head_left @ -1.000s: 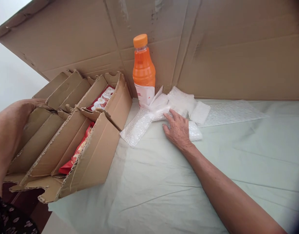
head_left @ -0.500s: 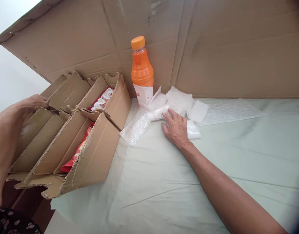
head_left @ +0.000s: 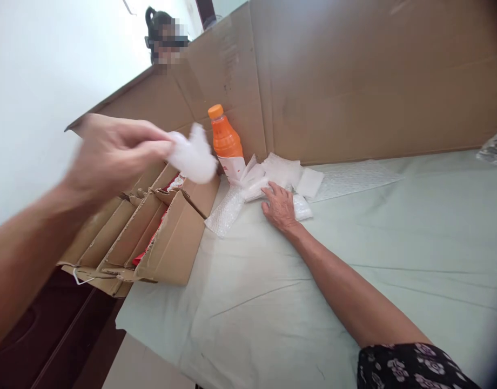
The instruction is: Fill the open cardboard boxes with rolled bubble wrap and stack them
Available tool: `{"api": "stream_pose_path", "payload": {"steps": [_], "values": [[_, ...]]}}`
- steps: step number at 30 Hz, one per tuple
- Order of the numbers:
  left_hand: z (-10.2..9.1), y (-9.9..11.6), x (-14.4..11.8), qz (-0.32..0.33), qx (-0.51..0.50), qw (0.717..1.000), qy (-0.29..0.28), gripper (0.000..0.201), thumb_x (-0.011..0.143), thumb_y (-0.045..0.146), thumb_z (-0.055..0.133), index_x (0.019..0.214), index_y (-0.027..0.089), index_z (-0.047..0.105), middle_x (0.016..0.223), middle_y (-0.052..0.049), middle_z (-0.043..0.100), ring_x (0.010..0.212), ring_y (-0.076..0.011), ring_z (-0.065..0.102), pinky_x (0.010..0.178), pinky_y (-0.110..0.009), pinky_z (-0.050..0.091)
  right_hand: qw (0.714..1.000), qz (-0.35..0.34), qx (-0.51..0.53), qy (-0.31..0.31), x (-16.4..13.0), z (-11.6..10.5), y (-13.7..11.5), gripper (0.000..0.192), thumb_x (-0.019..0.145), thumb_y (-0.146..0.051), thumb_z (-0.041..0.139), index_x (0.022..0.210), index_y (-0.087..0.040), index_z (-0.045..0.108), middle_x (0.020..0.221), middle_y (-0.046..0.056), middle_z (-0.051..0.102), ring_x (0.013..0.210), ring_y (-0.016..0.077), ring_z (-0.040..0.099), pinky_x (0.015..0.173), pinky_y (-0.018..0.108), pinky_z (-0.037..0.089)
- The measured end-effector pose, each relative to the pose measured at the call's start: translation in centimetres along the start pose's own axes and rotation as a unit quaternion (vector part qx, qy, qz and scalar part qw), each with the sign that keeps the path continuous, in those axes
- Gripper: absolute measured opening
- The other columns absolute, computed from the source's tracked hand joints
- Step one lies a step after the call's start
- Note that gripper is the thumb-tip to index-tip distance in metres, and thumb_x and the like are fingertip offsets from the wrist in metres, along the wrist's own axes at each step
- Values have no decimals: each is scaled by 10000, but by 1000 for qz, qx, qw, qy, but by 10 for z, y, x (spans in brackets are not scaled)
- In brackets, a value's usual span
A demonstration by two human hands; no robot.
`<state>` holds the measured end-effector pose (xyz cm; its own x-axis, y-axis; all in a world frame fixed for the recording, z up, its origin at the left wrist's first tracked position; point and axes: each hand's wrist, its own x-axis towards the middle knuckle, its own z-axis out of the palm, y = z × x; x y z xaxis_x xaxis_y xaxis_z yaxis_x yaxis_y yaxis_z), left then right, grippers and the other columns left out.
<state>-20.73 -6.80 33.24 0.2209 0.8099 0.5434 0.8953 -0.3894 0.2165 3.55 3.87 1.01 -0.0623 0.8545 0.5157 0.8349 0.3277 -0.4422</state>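
Observation:
My left hand [head_left: 121, 154], smeared by motion, pinches a blurred white piece of packing wrap [head_left: 194, 154] above the cardboard boxes. Whether that piece is foam or bubble wrap I cannot tell. My right hand [head_left: 280, 206] lies with fingers apart at the near edge of a pile of bubble wrap [head_left: 281, 168], touching it. A strip of bubble wrap [head_left: 224, 213] sticks out of the pile to the left, and a flat white piece [head_left: 310, 182] lies at its right. Just behind the pile stands an orange bottle [head_left: 226, 138] with an orange cap and a white label.
Open cardboard boxes with dividers [head_left: 175, 243] stand at the left, with red packets inside. A large cardboard panel [head_left: 354, 81] rises behind the pale green cloth [head_left: 248, 302]. Beyond it, at upper left, is a person's head [head_left: 163, 38]. Clear plastic [head_left: 495, 148] lies at the far right.
My left hand has come up out of the boxes and to the right, now with the white piece in it. The view has shifted; my right hand stays at the pile.

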Motion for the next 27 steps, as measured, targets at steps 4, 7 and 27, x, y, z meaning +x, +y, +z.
{"api": "stream_pose_path", "payload": {"steps": [4,7,27], "values": [[86,60,24,63,44,975,-208,356,772,314,650,1070,160,770,1038,-57,735,941,-221,705,924,-379,565,999,17,17,43,-4,-17,2,422,873,-131,454,1206,-185,706,1465,129,591,1297,302,525,1040,460,393],[133,64,30,100,45,942,-317,605,772,341,691,1359,207,627,1369,-97,610,1267,-285,603,1086,-383,493,996,45,7,73,-15,-41,16,459,897,-158,440,1297,-197,661,1492,118,569,1317,301,507,1060,458,362],[245,-1,-101,-224,45,961,-158,177,983,298,596,1010,139,670,903,-18,688,794,-152,658,723,-294,562,997,45,33,50,-64,-77,55,179,933,-281,574,1007,-220,725,1058,66,754,1017,245,633,981,381,355]]}}
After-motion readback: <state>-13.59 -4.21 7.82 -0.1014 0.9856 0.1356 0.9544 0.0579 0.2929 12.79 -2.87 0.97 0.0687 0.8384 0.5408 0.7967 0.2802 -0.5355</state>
